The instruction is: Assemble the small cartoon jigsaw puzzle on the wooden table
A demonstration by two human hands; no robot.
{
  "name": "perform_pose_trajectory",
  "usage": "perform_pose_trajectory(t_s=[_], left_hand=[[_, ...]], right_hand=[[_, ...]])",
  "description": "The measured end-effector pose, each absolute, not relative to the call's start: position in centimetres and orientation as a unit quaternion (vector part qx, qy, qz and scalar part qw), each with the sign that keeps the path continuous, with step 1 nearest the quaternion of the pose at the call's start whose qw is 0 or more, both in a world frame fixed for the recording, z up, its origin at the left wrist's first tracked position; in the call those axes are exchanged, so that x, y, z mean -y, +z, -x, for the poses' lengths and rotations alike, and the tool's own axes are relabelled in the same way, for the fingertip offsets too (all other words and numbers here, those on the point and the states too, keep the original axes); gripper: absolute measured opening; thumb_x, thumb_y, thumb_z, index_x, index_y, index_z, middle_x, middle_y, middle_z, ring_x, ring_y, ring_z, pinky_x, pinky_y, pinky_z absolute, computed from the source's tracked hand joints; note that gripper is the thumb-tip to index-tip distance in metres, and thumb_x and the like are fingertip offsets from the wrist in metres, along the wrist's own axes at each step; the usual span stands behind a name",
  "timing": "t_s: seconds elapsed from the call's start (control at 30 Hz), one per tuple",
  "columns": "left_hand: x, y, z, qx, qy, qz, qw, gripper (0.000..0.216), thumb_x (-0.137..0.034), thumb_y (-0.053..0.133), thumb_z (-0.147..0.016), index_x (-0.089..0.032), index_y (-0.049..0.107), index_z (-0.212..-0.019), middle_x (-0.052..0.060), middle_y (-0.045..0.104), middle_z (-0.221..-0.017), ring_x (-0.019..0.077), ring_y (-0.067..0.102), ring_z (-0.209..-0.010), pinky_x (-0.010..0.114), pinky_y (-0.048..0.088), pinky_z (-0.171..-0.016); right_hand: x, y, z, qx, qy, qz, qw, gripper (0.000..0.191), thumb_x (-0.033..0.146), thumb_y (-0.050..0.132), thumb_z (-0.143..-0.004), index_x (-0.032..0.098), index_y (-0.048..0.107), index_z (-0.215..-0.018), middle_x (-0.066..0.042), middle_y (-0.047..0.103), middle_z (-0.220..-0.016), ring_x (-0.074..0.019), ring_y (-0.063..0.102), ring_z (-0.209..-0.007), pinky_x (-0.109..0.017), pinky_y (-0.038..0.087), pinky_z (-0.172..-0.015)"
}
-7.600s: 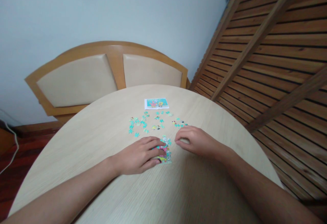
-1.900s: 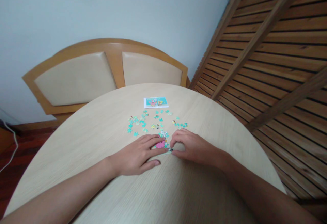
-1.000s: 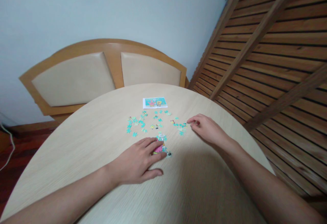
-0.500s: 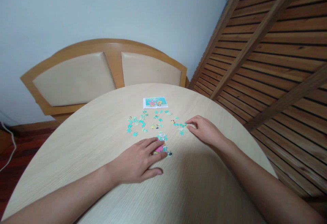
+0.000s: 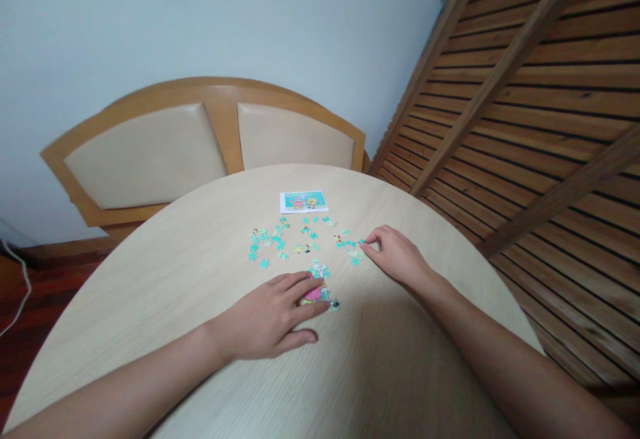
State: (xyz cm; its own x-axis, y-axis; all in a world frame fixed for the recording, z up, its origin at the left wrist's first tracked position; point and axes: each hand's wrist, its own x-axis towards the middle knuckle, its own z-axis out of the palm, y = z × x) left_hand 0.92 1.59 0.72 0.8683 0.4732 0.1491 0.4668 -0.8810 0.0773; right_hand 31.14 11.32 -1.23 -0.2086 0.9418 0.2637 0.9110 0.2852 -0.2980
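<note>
My left hand (image 5: 270, 315) lies flat on the round wooden table (image 5: 210, 239), fingers stretched out and resting on a small joined patch of puzzle (image 5: 320, 291) with a pink figure. My right hand (image 5: 395, 253) is farther out to the right, its fingers curled together in a pinch at the right end of the loose turquoise puzzle pieces (image 5: 280, 242). What the fingertips grip is too small to make out. A small picture card (image 5: 304, 201) of the finished image lies beyond the pieces.
A curved wooden bench back (image 5: 200, 145) with two beige cushions stands behind the table against a pale wall. A slatted wooden partition (image 5: 540, 92) rises at the right. A white cable (image 5: 20, 285) hangs at the far left over dark red floor.
My right hand left the joined patch and reached out to the loose pieces at the right, where its fingers drew into a pinch. My left hand has stayed on the patch.
</note>
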Motion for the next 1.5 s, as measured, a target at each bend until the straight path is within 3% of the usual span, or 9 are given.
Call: perform_pose_trajectory(t_s=[0.17, 0.4, 0.7, 0.9, 1.13, 1.33, 1.5], left_hand=[[-1.5, 0.7, -0.9, -0.245, 0.084, -0.966, 0.021, 0.05, -0.049, 0.046, -0.102, -0.022, 0.048, -0.144, 0.015, 0.048, -0.15, 0.0337, 0.045, -0.139, 0.052, 0.042, -0.112], [-1.6, 0.8, -0.9, -0.246, 0.067, -0.967, 0.02, 0.051, -0.049, 0.043, -0.103, -0.023, 0.046, -0.147, 0.015, 0.046, -0.152, 0.0329, 0.042, -0.141, 0.052, 0.041, -0.112], [-1.8, 0.5, -0.8, -0.273, 0.086, -0.958, 0.036, 0.053, -0.05, 0.042, -0.103, -0.023, 0.044, -0.148, 0.012, 0.046, -0.152, 0.0324, 0.039, -0.143, 0.051, 0.04, -0.113], [-3.2, -0.3, 0.1, -0.39, 0.12, -0.913, -0.007, 0.046, -0.048, 0.042, -0.103, -0.021, 0.051, -0.14, 0.009, 0.05, -0.149, 0.0293, 0.042, -0.14, 0.049, 0.036, -0.117], [-6.6, -1.3, 3.9, -0.603, 0.134, -0.784, -0.068, 0.054, -0.051, 0.041, -0.1, -0.013, 0.049, -0.138, 0.016, 0.052, -0.145, 0.0328, 0.047, -0.135, 0.049, 0.04, -0.112], [-7.2, -0.2, 5.3, -0.661, 0.078, -0.745, -0.047, 0.047, -0.047, 0.038, -0.099, -0.016, 0.053, -0.13, 0.015, 0.065, -0.127, 0.0329, 0.057, -0.121, 0.048, 0.046, -0.102], [-7.5, -0.7, 5.6, -0.63, 0.094, -0.77, -0.039, 0.048, -0.045, 0.035, -0.101, -0.017, 0.055, -0.135, 0.013, 0.057, -0.14, 0.0309, 0.051, -0.13, 0.048, 0.04, -0.11]], right_hand=[[-11.3, -1.2, -31.2, 0.77, 0.027, 0.606, 0.197, 0.014, 0.033, 0.061, -0.09, 0.021, 0.064, -0.085, -0.007, 0.069, -0.099, -0.0256, 0.065, -0.096, -0.038, 0.049, -0.086], [-11.6, -1.7, -31.2, 0.798, 0.035, 0.558, 0.225, 0.021, 0.035, 0.057, -0.093, 0.019, 0.066, -0.104, -0.01, 0.067, -0.108, -0.027, 0.062, -0.104, -0.042, 0.048, -0.095], [-10.5, -1.8, -29.9, 0.866, 0.076, 0.456, 0.189, 0.042, 0.044, 0.052, -0.098, 0.027, 0.058, -0.136, -0.009, 0.054, -0.144, -0.0285, 0.048, -0.132, -0.05, 0.04, -0.11], [-10.6, -1.8, -30.2, 0.865, 0.076, 0.463, 0.175, 0.039, 0.043, 0.051, -0.098, 0.027, 0.062, -0.133, -0.009, 0.054, -0.145, -0.0289, 0.048, -0.133, -0.051, 0.04, -0.11], [-10.8, -1.9, -30.6, 0.861, 0.075, 0.466, 0.187, 0.038, 0.044, 0.051, -0.098, 0.026, 0.063, -0.13, -0.009, 0.055, -0.144, -0.0286, 0.048, -0.133, -0.051, 0.04, -0.111], [-10.7, -1.8, -30.6, 0.86, 0.078, 0.468, 0.187, 0.039, 0.045, 0.051, -0.098, 0.026, 0.063, -0.129, -0.01, 0.054, -0.144, -0.0286, 0.048, -0.133, -0.052, 0.039, -0.111], [-10.7, -1.8, -30.6, 0.862, 0.08, 0.466, 0.185, 0.039, 0.044, 0.052, -0.098, 0.025, 0.063, -0.13, -0.011, 0.054, -0.144, -0.0287, 0.048, -0.133, -0.052, 0.04, -0.11]])
